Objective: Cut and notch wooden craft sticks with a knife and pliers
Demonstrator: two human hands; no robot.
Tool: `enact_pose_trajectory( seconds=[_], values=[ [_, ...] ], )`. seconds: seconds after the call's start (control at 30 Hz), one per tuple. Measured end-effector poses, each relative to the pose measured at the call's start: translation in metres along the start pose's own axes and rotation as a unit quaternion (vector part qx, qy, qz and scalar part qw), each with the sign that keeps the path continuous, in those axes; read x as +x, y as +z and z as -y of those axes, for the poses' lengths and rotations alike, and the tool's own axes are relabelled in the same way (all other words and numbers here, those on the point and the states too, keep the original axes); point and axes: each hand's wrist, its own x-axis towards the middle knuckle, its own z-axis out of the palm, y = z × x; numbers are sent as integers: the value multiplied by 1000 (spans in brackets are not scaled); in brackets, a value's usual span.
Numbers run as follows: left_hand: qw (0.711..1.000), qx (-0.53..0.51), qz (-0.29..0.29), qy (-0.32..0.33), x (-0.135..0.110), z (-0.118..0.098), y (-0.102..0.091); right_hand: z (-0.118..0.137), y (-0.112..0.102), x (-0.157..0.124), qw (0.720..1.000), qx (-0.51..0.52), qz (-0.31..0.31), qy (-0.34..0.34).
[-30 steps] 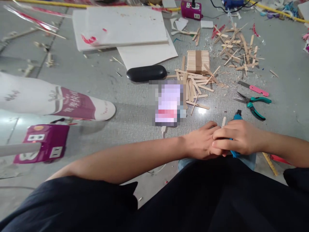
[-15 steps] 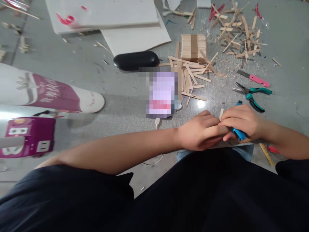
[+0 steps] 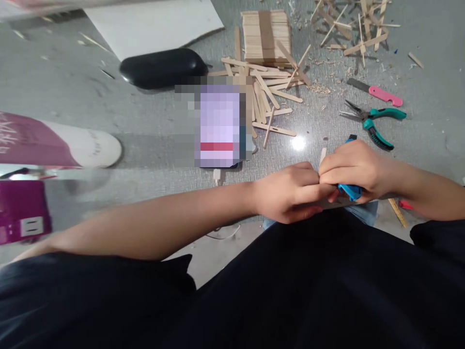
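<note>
My left hand (image 3: 288,196) and my right hand (image 3: 350,169) meet over my lap, fingers touching. The right hand is closed round a blue-handled cutter (image 3: 348,190), whose dark tip pokes out above the knuckles. A short pale wooden stick (image 3: 322,155) stands up between the two hands, pinched by the curled fingers of the left hand. Loose wooden sticks (image 3: 267,97) lie on the grey floor just beyond the hands, by a neat stack of sticks (image 3: 266,36).
Green-handled pliers (image 3: 374,121) and a pink-handled knife (image 3: 378,92) lie to the right. A phone (image 3: 218,126) on a cable, a black case (image 3: 163,68), a white board (image 3: 152,22), a purple power strip (image 3: 22,218) and a white-and-maroon object (image 3: 54,145) sit left.
The view has tilted down and leftward, so the floor items sit higher in frame. My hands stay together on the stick and cutter, shifting only slightly.
</note>
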Motion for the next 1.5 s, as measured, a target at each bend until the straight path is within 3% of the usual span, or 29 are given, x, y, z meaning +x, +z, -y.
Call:
enact_pose_trajectory(
  seconds=[0.67,0.97,1.2,1.33,1.43,1.5],
  values=[
    [998,-61,21,-15,5,-2,-6,-3,-4,0,1000,7,-1,16],
    [975,-197,6,-103,1,-8,-11,-6,1,0,997,38,-62,25],
    [983,-172,-7,-67,2,-4,-8,-7,3,1,996,63,-47,31],
    [995,-46,-84,-26,3,-2,-4,-4,0,2,995,62,-70,31],
    [979,144,-142,-6,2,-6,-3,-1,-6,4,986,49,-153,53],
    [964,232,-127,-15,1,-12,-3,-1,-11,4,972,38,-222,70]
  ],
)
